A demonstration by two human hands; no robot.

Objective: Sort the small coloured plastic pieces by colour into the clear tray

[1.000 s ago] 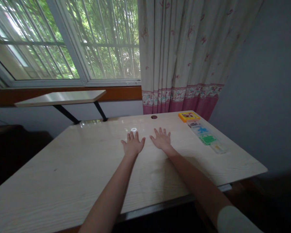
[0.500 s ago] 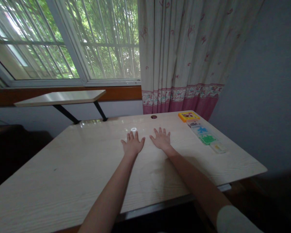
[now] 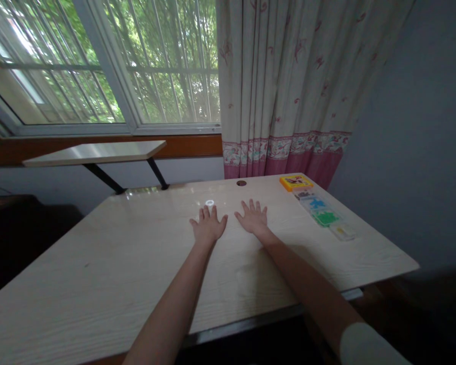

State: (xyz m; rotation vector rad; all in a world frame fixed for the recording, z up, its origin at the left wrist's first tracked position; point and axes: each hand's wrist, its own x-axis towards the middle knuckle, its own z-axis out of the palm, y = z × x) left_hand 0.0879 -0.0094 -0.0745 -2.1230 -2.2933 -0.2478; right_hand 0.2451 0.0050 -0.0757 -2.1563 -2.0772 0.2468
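Observation:
My left hand [image 3: 207,226] lies palm down on the pale wooden table [image 3: 137,274], fingers spread, with nothing in it. Just beyond its fingertips is a small white ring-shaped spot [image 3: 210,203]; I cannot tell if it is an object or a reflection. To its right, my right hand [image 3: 253,218] also rests flat with fingers apart, holding nothing. Off to the right of that hand, along the table's edge, sit a yellow-orange box [image 3: 295,182] with a printed lid and a row of clear plastic cases, one with blue pieces [image 3: 316,204] and one with green pieces [image 3: 327,218].
A raised shelf [image 3: 99,152] on black legs stands at the back left of the table. Near the back edge is a round cable hole [image 3: 241,183]. A patterned curtain [image 3: 285,91] hangs behind, beside a barred window [image 3: 167,66]. The nearest clear case [image 3: 342,232] holds something yellowish.

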